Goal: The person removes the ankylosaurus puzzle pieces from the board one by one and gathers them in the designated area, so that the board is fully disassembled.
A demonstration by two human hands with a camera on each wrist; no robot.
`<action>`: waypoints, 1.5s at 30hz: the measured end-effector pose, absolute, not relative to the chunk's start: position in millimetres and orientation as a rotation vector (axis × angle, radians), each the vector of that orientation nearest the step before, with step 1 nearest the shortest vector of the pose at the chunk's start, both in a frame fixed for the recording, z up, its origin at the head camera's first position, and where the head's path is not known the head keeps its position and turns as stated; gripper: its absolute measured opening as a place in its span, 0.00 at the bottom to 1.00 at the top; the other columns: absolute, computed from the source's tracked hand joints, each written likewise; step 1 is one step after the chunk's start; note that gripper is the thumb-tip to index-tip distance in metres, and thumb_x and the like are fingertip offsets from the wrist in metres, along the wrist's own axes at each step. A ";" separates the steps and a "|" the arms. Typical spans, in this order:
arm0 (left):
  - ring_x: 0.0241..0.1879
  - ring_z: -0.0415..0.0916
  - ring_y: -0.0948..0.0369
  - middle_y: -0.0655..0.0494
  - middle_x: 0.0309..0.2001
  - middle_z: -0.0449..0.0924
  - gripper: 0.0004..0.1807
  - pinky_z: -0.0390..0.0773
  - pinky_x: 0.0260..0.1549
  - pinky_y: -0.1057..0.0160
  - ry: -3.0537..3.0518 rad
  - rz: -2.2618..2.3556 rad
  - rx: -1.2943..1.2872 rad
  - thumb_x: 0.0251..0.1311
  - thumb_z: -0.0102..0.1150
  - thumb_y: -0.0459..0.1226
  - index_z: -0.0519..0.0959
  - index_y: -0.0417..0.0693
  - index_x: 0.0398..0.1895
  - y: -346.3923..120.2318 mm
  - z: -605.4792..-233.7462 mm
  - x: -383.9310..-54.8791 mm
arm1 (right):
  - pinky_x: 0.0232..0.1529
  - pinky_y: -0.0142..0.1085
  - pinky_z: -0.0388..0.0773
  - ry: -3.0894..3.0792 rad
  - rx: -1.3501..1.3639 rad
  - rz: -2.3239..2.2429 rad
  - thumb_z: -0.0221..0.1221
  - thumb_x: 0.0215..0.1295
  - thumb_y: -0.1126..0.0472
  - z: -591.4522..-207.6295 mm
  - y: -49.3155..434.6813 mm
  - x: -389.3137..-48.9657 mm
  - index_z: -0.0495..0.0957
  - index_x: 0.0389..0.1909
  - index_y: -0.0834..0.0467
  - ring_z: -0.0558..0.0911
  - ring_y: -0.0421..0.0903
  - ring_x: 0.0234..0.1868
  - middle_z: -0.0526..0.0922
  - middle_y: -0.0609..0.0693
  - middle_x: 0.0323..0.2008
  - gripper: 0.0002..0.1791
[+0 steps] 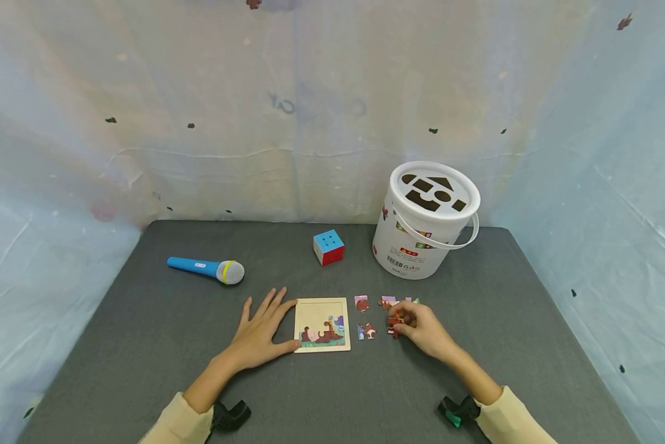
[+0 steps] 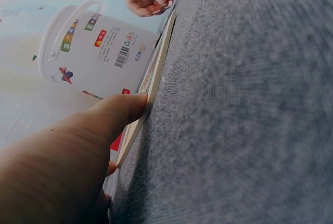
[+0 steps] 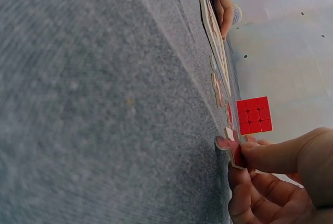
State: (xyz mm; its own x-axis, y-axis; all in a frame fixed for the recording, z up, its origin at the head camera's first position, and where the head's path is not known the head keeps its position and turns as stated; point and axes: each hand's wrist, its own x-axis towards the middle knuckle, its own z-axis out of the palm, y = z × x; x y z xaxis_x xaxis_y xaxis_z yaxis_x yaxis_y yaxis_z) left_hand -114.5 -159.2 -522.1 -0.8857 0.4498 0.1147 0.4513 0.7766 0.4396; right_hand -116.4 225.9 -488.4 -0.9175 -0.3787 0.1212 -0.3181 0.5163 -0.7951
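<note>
My left hand [image 1: 258, 336] lies with spread, mostly straight fingers at the left side of a wooden puzzle board [image 1: 322, 300]. Its thumb [image 2: 136, 104] touches the board's edge near the front corner, and the index fingertip is at the back corner. Several joined pieces fill the lower right part of the board. Between thumb and fingers my right hand [image 1: 423, 331] pinches a red-brown puzzle piece [image 3: 235, 150], close over the table. Loose puzzle pieces [image 1: 367, 331] lie between board and right hand; others behind that hand are partly hidden by it.
Behind the board stands a blue-and-red puzzle cube [image 1: 329, 248]. A white bucket [image 1: 407, 246] with shape holes in its lid is at the back right. The blue toy microphone [image 1: 204, 268] lies at the back left. Grey cloth covers the table [image 1: 332, 401].
</note>
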 end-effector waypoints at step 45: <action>0.78 0.40 0.45 0.46 0.79 0.47 0.51 0.31 0.66 0.29 -2.954 -0.735 -0.744 0.56 0.57 0.69 0.60 0.53 0.77 -159.4 -522.5 -114.0 | 0.31 0.34 0.68 3.001 -0.671 -0.990 0.75 0.51 0.66 -485.9 224.7 -111.3 0.85 0.41 0.58 0.72 0.43 0.30 0.78 0.44 0.32 0.16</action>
State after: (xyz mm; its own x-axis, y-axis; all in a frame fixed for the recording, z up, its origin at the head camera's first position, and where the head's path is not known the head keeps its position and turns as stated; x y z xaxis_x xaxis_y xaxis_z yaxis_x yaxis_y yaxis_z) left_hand -114.0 -159.4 -522.5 -0.8873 0.4457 0.1191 0.4495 0.7771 0.4406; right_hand -111.3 224.7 -485.9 -0.9100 -0.3576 0.2096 -0.4121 0.7264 -0.5500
